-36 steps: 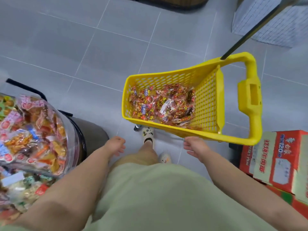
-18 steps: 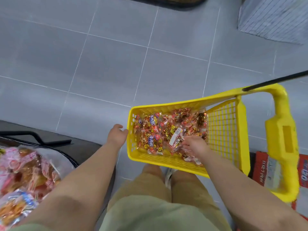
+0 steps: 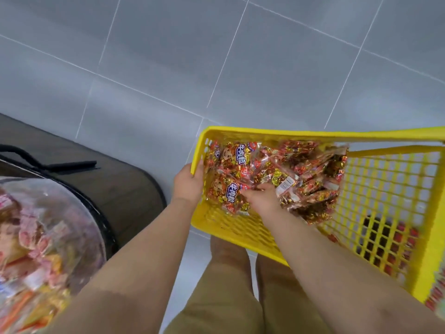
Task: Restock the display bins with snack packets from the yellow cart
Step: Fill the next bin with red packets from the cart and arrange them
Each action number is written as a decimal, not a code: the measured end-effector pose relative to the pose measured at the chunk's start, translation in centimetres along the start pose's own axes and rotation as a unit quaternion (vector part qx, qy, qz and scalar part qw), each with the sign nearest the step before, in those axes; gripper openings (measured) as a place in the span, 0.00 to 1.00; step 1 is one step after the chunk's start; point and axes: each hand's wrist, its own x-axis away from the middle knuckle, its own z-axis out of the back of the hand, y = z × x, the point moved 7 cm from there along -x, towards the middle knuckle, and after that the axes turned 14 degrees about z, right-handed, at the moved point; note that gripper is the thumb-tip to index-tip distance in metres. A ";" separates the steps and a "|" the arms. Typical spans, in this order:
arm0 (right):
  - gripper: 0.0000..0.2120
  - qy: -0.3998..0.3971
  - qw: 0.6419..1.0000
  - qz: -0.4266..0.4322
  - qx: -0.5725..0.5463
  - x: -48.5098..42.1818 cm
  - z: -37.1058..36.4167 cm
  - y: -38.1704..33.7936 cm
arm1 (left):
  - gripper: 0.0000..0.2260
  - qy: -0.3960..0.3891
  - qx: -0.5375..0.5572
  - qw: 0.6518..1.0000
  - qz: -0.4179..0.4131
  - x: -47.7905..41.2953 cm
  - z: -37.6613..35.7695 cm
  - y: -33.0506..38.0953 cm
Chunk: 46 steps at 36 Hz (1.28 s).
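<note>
I record the bin at 8 o'clock, filled with mixed snacks. The left hand grips the cart by its left rim at 6 o'clock. The right hand rests among the packets inside it at 4 o'clock, grasp not discernible.

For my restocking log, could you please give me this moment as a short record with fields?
Left hand: grips the yellow cart by its left wall
Right hand: inside the cart, on the snack packets; grip unclear
Packets: heaped in the cart
Display bin: left of the person, holding mixed snacks
</note>
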 end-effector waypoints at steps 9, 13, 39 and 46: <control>0.34 0.036 0.985 0.147 0.081 1.1 0.1 -1.8 | 0.16 -0.010 0.025 1.000 -0.002 0.6 -0.1 0.3; 0.06 0.026 0.976 0.195 0.090 3.6 1.3 -2.7 | 0.15 -0.028 0.032 0.999 0.009 1.0 0.1 0.7; 0.34 -0.002 0.892 0.208 0.400 -1.1 8.2 -4.8 | 0.17 -0.329 0.323 0.867 0.189 7.4 -4.7 0.4; 0.20 0.015 0.926 0.201 0.319 -1.5 8.9 -4.4 | 0.19 -0.290 0.300 0.887 0.195 6.6 -3.5 -0.4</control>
